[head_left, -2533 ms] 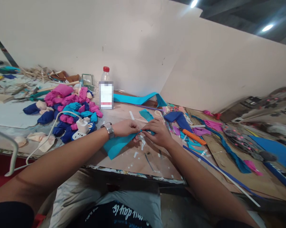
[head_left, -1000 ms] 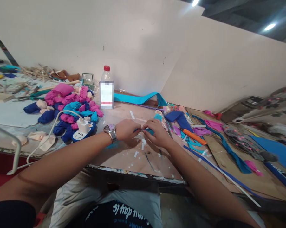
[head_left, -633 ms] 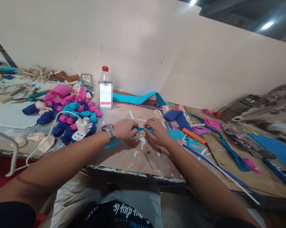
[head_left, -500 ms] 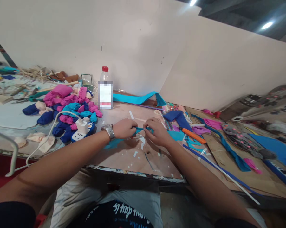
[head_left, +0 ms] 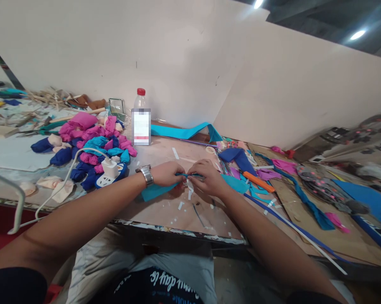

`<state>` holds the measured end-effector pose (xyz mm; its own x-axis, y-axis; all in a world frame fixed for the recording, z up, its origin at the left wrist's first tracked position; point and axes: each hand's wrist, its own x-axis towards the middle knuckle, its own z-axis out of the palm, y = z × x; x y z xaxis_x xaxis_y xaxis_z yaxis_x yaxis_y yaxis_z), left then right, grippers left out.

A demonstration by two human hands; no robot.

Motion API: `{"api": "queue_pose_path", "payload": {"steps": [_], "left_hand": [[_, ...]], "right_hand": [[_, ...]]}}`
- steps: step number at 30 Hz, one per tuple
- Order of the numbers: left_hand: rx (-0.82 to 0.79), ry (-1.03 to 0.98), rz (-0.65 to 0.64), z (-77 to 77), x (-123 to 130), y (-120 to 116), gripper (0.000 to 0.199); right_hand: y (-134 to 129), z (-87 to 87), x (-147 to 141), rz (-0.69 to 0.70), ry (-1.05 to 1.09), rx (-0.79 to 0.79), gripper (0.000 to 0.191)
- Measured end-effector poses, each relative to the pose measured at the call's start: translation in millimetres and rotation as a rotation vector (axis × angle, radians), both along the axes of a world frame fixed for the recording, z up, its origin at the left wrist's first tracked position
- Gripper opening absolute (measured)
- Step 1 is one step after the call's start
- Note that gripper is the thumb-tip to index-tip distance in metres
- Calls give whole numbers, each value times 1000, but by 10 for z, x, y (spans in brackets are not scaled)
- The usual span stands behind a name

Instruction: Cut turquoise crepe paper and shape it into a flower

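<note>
My left hand (head_left: 167, 174) and my right hand (head_left: 207, 177) meet over the middle of the worktable (head_left: 159, 213). Both pinch a turquoise fabric strip (head_left: 157, 192), bunched narrow between the fingertips. One end of the strip lies under my left wrist, and turquoise fabric also shows past my right hand. Small white scraps (head_left: 189, 193) lie just below the fingers. A metal-band watch (head_left: 147, 175) is on my left wrist. The fingertips partly hide the bunched fabric.
To the left are a pile of pink, blue and turquoise fabric pieces (head_left: 92, 131) and a power strip (head_left: 106, 180) with a white cable. A red-capped bottle (head_left: 141, 99) stands at the back. An orange-handled cutter (head_left: 258, 181) and cardboard (head_left: 300, 202) lie right.
The fabric between my hands is bunched narrower, and my fingertips have come closer together. More of the strip's left end shows flat under my left wrist.
</note>
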<state>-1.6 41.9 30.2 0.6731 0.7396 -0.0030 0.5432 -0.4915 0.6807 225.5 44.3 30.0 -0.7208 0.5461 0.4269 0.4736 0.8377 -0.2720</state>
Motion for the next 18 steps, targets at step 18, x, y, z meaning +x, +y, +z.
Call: {"api": "queue_pose_path", "payload": {"steps": [18], "left_hand": [[-696, -437, 13, -13, 14, -7, 35]], "right_hand": [[51, 21, 13, 92, 39, 189, 11]]}}
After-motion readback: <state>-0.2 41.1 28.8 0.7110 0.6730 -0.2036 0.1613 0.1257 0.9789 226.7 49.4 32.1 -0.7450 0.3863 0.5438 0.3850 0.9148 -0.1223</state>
